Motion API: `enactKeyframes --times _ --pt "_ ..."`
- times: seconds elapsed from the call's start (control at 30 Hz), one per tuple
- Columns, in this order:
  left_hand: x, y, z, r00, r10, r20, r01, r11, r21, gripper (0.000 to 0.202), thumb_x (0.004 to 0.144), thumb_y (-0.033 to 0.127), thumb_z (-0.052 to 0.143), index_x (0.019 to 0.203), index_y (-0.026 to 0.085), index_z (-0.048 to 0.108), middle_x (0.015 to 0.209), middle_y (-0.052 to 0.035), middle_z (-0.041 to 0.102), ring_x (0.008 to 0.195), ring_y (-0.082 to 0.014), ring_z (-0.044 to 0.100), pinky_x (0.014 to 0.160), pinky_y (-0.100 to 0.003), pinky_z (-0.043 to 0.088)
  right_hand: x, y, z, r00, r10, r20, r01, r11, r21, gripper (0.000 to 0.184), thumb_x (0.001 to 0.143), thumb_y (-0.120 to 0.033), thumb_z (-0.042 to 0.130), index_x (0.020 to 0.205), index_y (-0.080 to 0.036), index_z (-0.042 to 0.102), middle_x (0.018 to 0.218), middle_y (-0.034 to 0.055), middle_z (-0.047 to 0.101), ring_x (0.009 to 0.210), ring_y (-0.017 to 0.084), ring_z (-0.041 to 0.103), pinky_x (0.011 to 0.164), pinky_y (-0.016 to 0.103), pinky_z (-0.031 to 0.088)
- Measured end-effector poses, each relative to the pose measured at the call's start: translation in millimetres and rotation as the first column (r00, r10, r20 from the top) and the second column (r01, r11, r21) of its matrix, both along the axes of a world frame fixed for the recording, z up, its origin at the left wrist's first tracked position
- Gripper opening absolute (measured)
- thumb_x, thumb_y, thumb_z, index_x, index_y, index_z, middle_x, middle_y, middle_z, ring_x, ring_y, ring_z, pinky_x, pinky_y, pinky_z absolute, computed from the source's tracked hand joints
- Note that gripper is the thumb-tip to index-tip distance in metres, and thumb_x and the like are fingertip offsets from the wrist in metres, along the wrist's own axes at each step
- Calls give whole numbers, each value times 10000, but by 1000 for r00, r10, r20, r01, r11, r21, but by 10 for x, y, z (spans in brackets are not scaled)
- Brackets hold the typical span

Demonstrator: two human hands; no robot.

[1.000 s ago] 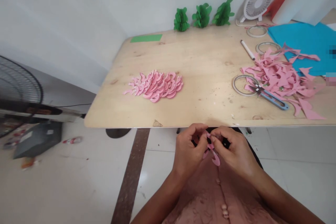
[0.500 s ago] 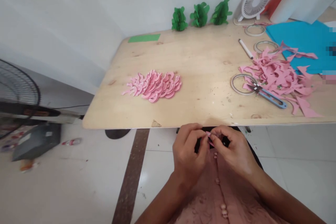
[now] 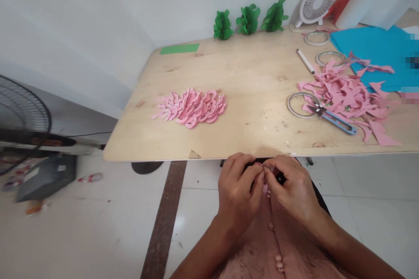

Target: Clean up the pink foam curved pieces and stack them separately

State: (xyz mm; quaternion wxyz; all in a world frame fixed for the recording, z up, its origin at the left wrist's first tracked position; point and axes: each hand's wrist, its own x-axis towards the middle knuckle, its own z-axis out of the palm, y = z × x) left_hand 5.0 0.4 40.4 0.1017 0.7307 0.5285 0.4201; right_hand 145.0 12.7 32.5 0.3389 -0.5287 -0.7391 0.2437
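Just off the table's front edge, my left hand (image 3: pixel 238 185) and my right hand (image 3: pixel 292 183) meet with thumbs and fingertips pinched together. Between them is a small pink paper piece (image 3: pixel 265 188), mostly covered by the fingers, so its shape does not show. On the table beyond lies a heap of curved pink paper cutouts (image 3: pixel 196 108). To the right are pink paper scraps (image 3: pixel 350 91), with blue-handled thread snips (image 3: pixel 337 121) resting on their near side, partly over a roll of tape (image 3: pixel 290 107).
Three green folded-paper shapes (image 3: pixel 248 19) stand along the wall by a small white fan (image 3: pixel 317 4). A green paper strip (image 3: pixel 180 49), a white marker (image 3: pixel 305 61) and blue sheets (image 3: pixel 393 43) lie on the wooden table (image 3: pixel 255 74). A black-caged floor fan (image 3: pixel 22 109) stands left.
My fingertips have drawn closer together over the pink paper, and my left hand has shifted slightly right. The things on the table have stayed in place.
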Motion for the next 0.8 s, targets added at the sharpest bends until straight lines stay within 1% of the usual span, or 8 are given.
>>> enactKeyframes --times 0.17,0.43,0.57,0.73,0.8 --pt "10 7 -4 999 33 -8 -33 999 -4 103 807 97 581 818 166 656 870 -83 662 852 -211 589 768 -382 531 -5 -2 18 1000 4 -23 -4 1000 -11 149 853 -158 502 744 -192 598 700 31 669 660 179 588 668 329 417" --pt "20 20 -26 996 68 -53 -63 995 83 123 826 100 572 832 178 667 841 -69 677 836 -210 601 771 -398 539 0 -13 20 1000 17 -10 -17 1000 3 185 873 -185 487 739 -199 615 739 40 692 688 185 611 672 334 431" --pt "17 25 -11 997 67 -48 -63 995 77 125 817 95 583 833 184 670 833 -60 678 825 -211 607 758 -394 546 1 -17 26 1000 16 0 -16 1000 8 200 883 -196 477 731 -200 607 721 40 684 679 187 607 657 333 430" --pt "18 27 7 997 19 -74 -12 996 91 160 841 65 542 871 171 657 841 -61 686 822 -198 616 756 -387 545 -5 -13 37 999 34 -19 -34 999 7 171 884 -186 483 758 -194 597 703 31 671 668 181 596 667 333 428" --pt "18 27 6 998 18 -64 -13 996 91 152 834 58 550 869 162 655 846 -65 687 824 -195 611 765 -388 543 -7 -11 39 999 42 -23 -42 999 2 171 886 -180 477 762 -193 595 704 32 669 670 180 590 669 333 427"
